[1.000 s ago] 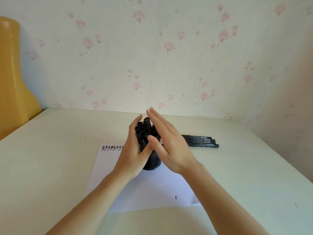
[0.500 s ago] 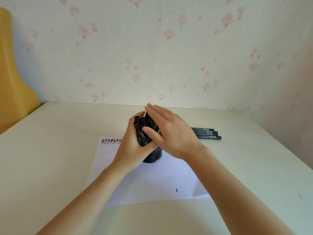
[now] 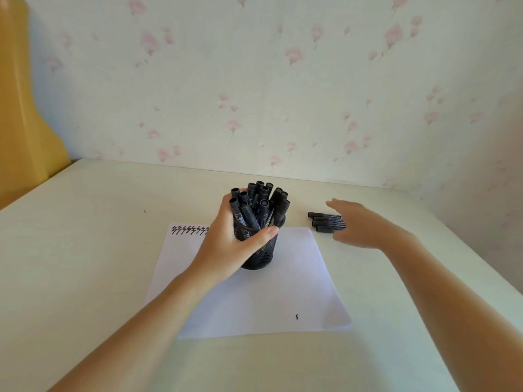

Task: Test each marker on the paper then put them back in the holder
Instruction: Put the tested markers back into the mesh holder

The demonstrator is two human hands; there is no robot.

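A black mesh holder [image 3: 261,257] stands on the white paper [image 3: 254,295], packed with several black markers [image 3: 259,206] standing cap up. My left hand [image 3: 226,247] grips the holder and the marker bundle from the left, thumb across the front. A row of black test squiggles [image 3: 189,230] runs along the paper's top left edge, and one small mark [image 3: 297,316] sits near its lower right. Several black markers [image 3: 328,222] lie side by side on the table right of the holder. My right hand [image 3: 359,226] hovers over their right ends, fingers extended, holding nothing.
The cream table [image 3: 85,264] meets a flowered wall at the back. A yellow object [image 3: 25,114] rises at the far left edge. The table's right edge runs diagonally past my right forearm.
My right hand left the markers in the holder and swung right, over the loose markers on the table. My left hand kept its grip on the holder.
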